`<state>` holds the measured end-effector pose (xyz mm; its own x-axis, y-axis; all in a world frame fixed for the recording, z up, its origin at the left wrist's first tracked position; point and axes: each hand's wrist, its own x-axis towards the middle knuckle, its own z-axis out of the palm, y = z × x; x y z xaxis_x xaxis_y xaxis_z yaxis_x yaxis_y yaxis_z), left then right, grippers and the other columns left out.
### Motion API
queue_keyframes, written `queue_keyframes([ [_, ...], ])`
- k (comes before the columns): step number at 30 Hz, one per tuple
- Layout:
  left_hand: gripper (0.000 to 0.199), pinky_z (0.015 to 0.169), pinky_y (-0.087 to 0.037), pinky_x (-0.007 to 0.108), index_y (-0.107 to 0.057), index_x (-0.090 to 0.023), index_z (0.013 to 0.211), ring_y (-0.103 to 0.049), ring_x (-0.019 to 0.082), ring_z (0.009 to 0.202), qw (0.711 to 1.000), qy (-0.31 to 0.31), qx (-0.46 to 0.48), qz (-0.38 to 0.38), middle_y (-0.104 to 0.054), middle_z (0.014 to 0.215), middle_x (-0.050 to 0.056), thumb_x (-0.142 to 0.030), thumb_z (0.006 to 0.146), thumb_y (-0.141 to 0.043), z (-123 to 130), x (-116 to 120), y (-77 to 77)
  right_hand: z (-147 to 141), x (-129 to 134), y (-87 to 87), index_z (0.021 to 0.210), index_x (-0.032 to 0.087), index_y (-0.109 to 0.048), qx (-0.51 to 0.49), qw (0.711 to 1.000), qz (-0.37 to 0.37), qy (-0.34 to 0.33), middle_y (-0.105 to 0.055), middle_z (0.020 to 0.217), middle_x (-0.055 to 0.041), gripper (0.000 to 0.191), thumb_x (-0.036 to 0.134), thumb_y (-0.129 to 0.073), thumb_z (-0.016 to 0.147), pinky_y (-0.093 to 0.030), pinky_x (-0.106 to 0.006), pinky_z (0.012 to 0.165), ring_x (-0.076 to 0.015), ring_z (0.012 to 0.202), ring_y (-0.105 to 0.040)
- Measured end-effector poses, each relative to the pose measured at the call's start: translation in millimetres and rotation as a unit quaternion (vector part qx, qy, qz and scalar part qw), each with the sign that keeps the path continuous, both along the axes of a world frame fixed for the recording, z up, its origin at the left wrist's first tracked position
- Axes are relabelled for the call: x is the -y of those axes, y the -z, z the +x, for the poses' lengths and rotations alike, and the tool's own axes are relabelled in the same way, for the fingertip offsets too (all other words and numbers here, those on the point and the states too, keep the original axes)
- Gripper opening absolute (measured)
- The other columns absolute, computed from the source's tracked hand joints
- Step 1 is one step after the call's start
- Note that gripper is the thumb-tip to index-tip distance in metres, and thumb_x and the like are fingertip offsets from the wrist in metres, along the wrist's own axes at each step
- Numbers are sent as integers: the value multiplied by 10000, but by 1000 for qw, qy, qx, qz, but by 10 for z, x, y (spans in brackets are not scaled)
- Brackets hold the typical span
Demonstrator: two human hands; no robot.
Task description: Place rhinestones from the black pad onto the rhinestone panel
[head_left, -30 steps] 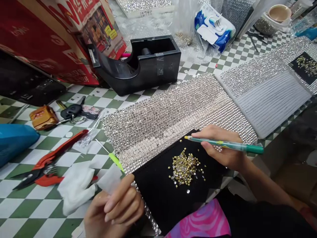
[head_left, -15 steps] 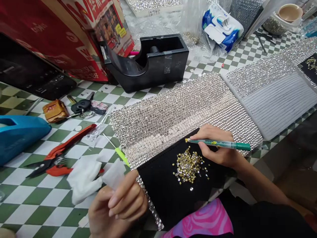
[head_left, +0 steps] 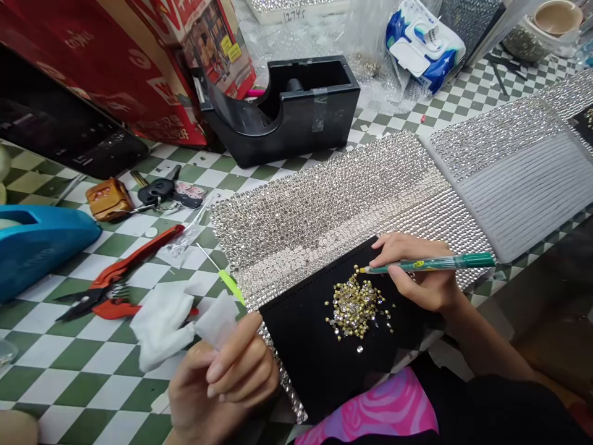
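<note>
the green pen (head_left: 428, 264) lies nearly level in the right hand (head_left: 419, 278), its fingers closed around the barrel, the yellow tip resting at the upper edge of a heap of gold rhinestones (head_left: 356, 304). the heap sits on a black cloth pad (head_left: 306, 346) at the near edge of the worktop (head_left: 78, 364), with a few loose stones scattered just beside it. the pad overlaps a wide sheet of silver rhinestones (head_left: 324, 204), and the right hand rests across the border between the two.

the left hand (head_left: 222, 383) is at the pad's left corner, its fingers curled shut on a scrap of white paper (head_left: 215, 322); a thin tool with a lime-green handle (head_left: 222, 278) lies just beyond it. more crumpled white paper (head_left: 160, 324) lies to the left, partly over red-handled pliers (head_left: 115, 281). farther left is a blue object (head_left: 41, 244), and behind are keys with a brown fob (head_left: 139, 194). a black tape dispenser (head_left: 282, 108) stands beyond the sheet, a red carton (head_left: 115, 68) beside it. to the right lies a ribbed white board (head_left: 523, 185) edged with rhinestones.
</note>
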<state>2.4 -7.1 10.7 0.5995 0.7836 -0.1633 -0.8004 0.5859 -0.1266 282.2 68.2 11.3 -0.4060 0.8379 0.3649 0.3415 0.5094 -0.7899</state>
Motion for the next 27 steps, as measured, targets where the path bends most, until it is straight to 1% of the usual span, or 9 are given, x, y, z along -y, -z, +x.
queue_keyframes([
  [6,552,427,-136,169,-184,-171,550,-98,25,379,1000,6,2,-8,-154,414,-103,-149,863,-639,17,-27,-40,-14,2,-18,918,207,-715,3,1000,13,-16,-704,756,7,213,104,-565,808,-592,-384,857,-135,713,-654],
  [9,540,435,-155,164,-182,-170,549,-98,28,382,1000,7,5,-4,-158,415,-100,-142,864,-620,18,-33,-46,-11,-2,-18,898,205,-715,5,1000,17,-6,-693,739,10,215,91,-563,795,-598,-374,844,-133,713,-648],
  [13,537,435,-157,163,-178,-167,548,-86,31,382,1000,3,-6,-19,-153,411,-101,-128,853,-618,15,-29,-49,12,-7,-7,849,208,-715,3,1000,22,11,-664,689,16,203,89,-565,782,-599,-380,816,-128,663,-619],
  [16,537,433,-153,164,-175,-175,547,-85,30,379,1000,3,-5,-14,-129,412,-106,-113,854,-612,17,-34,-51,22,-8,-5,856,212,-716,-3,999,30,18,-665,692,17,212,87,-564,775,-595,-380,809,-131,667,-622],
  [18,530,431,-162,163,-177,-177,544,-88,32,378,1000,5,-6,-7,-128,410,-106,-102,852,-602,20,-38,-50,20,-8,-9,882,210,-715,-5,1000,29,6,-678,717,13,222,85,-563,780,-591,-377,815,-130,687,-626],
  [22,524,429,-166,161,-185,-174,547,-90,30,375,1000,2,-12,-6,-144,409,-104,-118,854,-606,23,-38,-44,5,-13,-18,903,202,-713,7,999,36,-26,-686,720,7,222,88,-566,782,-586,-370,810,-121,664,-609],
  [27,511,428,-172,156,-201,-165,552,-82,29,368,1000,5,-24,-4,-155,409,-100,-136,845,-618,19,-25,-46,15,-16,-7,850,219,-720,2,999,38,17,-666,683,8,220,100,-560,760,-572,-365,753,-143,674,-615],
])
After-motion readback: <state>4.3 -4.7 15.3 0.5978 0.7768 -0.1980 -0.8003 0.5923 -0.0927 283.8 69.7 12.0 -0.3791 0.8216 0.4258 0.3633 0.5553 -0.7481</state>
